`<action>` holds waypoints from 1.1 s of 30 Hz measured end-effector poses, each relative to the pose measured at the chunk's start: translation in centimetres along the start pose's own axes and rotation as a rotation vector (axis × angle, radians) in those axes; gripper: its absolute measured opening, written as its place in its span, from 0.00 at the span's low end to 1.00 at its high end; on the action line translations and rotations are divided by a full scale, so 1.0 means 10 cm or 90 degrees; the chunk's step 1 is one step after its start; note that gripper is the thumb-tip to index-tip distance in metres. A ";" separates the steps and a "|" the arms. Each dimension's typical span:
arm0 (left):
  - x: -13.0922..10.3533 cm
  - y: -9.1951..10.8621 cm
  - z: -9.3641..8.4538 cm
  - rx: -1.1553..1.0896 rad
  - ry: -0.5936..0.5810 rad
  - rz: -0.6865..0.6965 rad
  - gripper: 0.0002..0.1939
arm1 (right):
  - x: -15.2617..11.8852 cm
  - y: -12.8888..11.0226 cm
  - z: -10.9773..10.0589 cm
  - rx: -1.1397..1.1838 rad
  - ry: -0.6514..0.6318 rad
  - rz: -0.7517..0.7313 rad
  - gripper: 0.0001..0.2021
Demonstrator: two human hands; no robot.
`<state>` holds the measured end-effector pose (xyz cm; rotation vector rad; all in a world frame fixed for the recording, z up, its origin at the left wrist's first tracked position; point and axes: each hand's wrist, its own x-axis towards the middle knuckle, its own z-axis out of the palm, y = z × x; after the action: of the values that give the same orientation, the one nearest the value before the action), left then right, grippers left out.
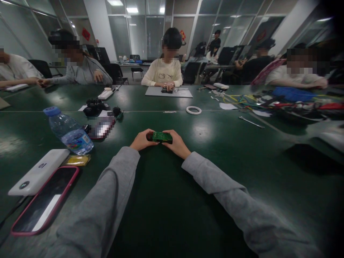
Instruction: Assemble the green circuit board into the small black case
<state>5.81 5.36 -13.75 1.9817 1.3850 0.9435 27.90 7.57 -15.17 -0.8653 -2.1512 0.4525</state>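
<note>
A small green circuit board (162,136) with dark parts at its ends is held between my two hands, over the middle of the dark green table (166,200). My left hand (142,140) grips its left end, thumb and fingers closed round it. On the right end, my right hand (177,142) is closed in the same way. The underside of the board and some fingertips are hidden.
On the left are a water bottle (70,132), a white power bank (40,172), a red-edged phone (45,200) and a yellow packet (77,160). Further off lie a white tape ring (194,110), a wrench (251,122) and tangled cables (258,101). People sit across the table.
</note>
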 end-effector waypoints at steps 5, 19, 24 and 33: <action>0.00 -0.01 0.01 0.021 0.008 0.016 0.29 | 0.00 0.01 0.00 0.038 0.005 0.004 0.23; 0.04 -0.10 0.02 -0.077 -0.028 -0.015 0.31 | 0.01 -0.01 -0.03 0.177 0.005 0.088 0.23; 0.04 -0.11 0.02 -0.093 -0.041 -0.015 0.30 | 0.01 -0.01 -0.04 0.206 0.001 0.094 0.24; 0.03 -0.09 0.01 -0.057 -0.031 -0.023 0.30 | -0.01 0.05 -0.02 0.204 0.001 0.079 0.24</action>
<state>5.47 5.93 -14.45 1.8949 1.3251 0.9177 28.30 7.85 -15.32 -0.8167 -1.9581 0.8343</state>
